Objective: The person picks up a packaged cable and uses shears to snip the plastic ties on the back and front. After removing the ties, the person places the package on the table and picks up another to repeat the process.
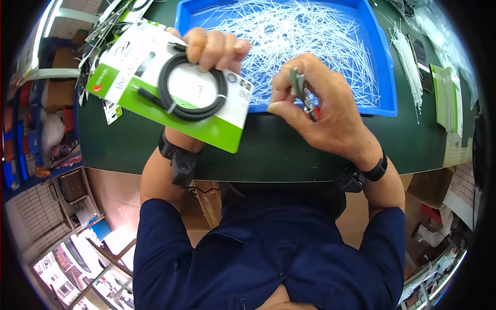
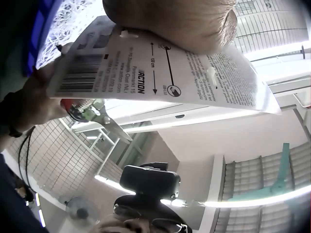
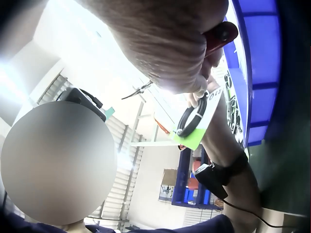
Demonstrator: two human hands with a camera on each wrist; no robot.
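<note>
Here's the black braided cable (image 1: 199, 112), coiled and tied to a green-and-white card (image 1: 194, 91), held slanting above the green worktop (image 1: 279, 155); the fingers of the left hand (image 1: 219, 50) curl over the card's upper edge, gripping it; the right hand (image 1: 325, 98) wraps its fingers round red-handled pliers (image 1: 298, 85), apart from the card; beyond, a blue tray (image 1: 388, 77) holds tangled white strips (image 1: 305, 41); a fan (image 2: 81, 212) stands behind.

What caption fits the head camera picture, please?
Left hand holds a cable card; right hand grips pliers by a blue tray.
</note>
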